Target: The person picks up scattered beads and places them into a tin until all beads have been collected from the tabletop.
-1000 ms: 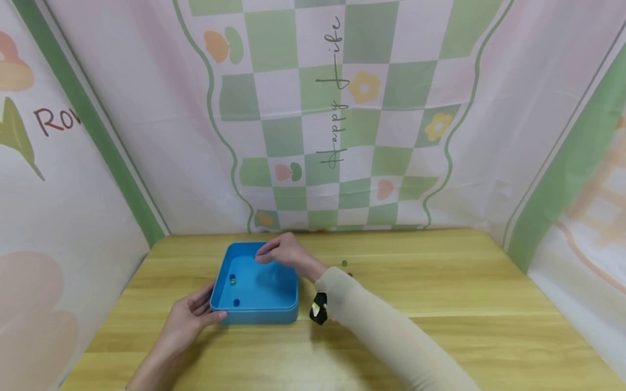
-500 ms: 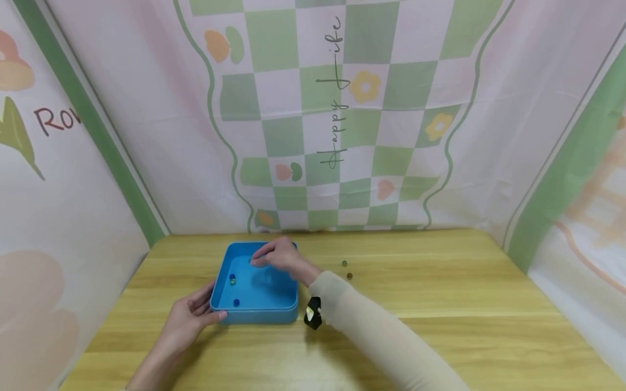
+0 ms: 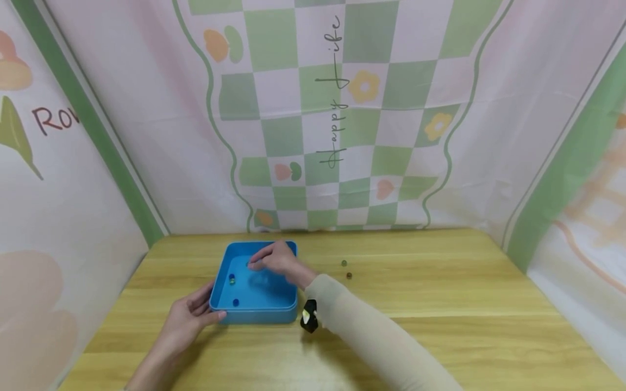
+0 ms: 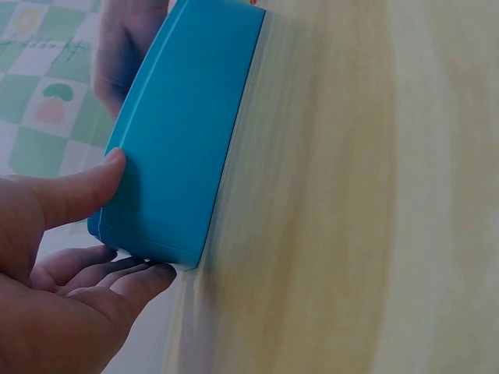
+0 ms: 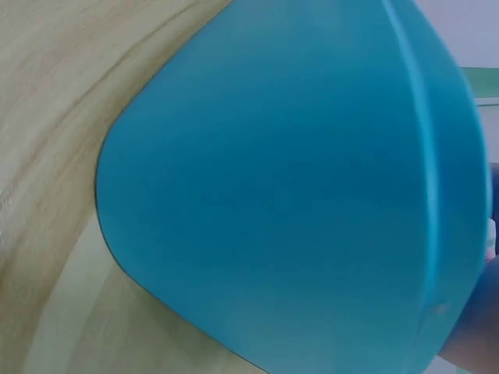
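A shallow square blue box [image 3: 259, 316] sits on the table in the head view. My left hand [image 3: 188, 317] grips its near left corner, the thumb on the front wall and the fingers against the left side; the left wrist view shows this thumb [image 4: 82, 191] up close. Over the inside of the box, my right hand [image 3: 277, 259] pinches a small dark marble [image 3: 248, 264], mostly hidden by the fingertips. On the box floor lie a dark blue marble [image 3: 236, 302], another blue marble [image 3: 232, 277] and a yellowish-green marble [image 3: 232, 282]. The right wrist view is mostly filled by the box wall [image 5: 296, 195].
To the right of the box, a green marble [image 3: 344, 263] and a brown marble [image 3: 349, 276] lie on the wooden table [image 3: 440, 304]. A patterned cloth [image 3: 323, 136] hangs behind the table's far edge, with more cloth at both sides.
My right hand has moved a little left and nearer within the box, the dark marble still at its fingertips. The brown marble beside the sleeve has come into full view. My left hand has stayed put.
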{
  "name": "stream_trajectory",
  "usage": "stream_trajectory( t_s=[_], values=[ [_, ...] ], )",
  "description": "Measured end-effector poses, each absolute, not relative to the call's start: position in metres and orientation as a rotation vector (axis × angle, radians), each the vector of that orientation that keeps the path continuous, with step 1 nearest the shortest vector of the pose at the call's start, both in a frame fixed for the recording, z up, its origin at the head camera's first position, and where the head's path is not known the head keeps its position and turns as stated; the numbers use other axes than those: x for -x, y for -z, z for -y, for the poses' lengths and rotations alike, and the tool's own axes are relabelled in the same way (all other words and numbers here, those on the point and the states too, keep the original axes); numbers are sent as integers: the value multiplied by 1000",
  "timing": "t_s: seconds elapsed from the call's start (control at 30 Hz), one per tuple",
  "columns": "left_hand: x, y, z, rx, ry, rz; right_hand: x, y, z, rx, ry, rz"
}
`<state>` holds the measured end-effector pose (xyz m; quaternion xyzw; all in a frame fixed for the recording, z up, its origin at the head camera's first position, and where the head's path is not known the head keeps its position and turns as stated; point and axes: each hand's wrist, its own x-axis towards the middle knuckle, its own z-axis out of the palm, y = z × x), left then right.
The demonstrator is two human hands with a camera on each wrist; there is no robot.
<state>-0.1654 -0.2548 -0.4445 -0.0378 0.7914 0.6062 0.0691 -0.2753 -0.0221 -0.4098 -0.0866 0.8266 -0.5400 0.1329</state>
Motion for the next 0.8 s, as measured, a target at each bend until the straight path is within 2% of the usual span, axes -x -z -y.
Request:
stream_trajectory(
  t_s=[0.8],
  values=[
    [165,444,255,110,-1828,-2371,269,413,25,167,1504,-2426]
  ],
)
